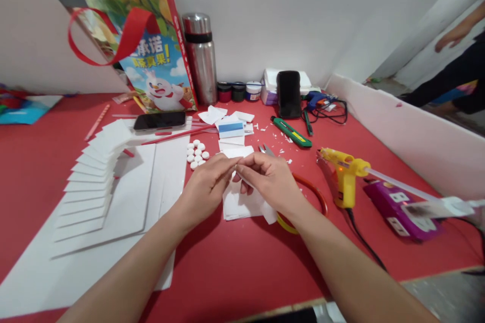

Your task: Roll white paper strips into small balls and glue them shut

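My left hand (206, 181) and my right hand (271, 176) meet at the fingertips near the middle of the red table. Both pinch at one spot; whatever is between the fingers is too small and covered to make out. Beneath them lie white paper pieces (242, 206). Partly hidden behind my right hand is a pair of scissors (322, 197) with orange and yellow handles. Several round white tablet-like pieces (196, 155) are grouped beyond my left hand. Farther left, a curved white model staircase (85, 186) stands on white board (146, 186).
A yellow glue gun (344, 174) and a purple power strip (401, 209) lie on the right, with cords. Behind are a green cutter (291, 132), phones (159, 120), paint jars (238, 92), a steel flask (202, 60) and a gift bag (151, 55). Another person's hand (452, 38) shows far right.
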`<state>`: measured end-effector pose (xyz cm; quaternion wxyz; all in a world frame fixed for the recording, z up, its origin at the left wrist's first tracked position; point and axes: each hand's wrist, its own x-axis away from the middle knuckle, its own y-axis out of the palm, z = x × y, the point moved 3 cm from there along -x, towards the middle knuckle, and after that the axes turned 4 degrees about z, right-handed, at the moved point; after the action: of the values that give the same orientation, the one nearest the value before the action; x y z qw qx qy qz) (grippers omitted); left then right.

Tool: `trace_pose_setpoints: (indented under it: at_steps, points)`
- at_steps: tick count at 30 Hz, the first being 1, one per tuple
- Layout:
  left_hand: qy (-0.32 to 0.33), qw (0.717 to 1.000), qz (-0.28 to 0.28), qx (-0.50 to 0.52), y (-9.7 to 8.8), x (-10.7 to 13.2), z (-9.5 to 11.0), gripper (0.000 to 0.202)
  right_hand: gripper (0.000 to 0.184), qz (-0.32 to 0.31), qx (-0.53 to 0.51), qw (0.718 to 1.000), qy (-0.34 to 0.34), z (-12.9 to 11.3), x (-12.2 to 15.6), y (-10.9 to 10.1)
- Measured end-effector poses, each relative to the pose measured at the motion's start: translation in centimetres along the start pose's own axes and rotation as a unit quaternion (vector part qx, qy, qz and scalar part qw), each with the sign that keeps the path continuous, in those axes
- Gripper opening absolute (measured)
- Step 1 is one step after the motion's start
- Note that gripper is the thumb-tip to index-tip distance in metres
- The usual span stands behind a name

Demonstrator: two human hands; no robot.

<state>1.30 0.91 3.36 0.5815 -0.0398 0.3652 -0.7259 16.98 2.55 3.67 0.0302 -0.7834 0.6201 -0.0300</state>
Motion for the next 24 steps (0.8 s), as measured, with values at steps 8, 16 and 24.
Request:
trace_pose_setpoints:
  at_steps: [8, 16, 24]
  points:
    - [0.024, 0.995, 0.059, -0.078, -0.1, 0.1, 0.7, 0.026, 0.017, 0.015, -0.022, 1.000, -0.004, -0.2, 0.2, 0.2]
    - [0.024, 0.993, 0.097, -0.067, -0.2, 0.3, 1.2, 0.021, 0.030, -0.001, -0.099, 0.993, 0.068, -0.3, 0.0, 0.0]
    - [-0.061, 0.991, 0.115, 0.025, -0.3, 0.2, 0.7, 0.021, 0.018, 0.004, -0.057, 0.997, 0.047, 0.1, -0.1, 0.1]
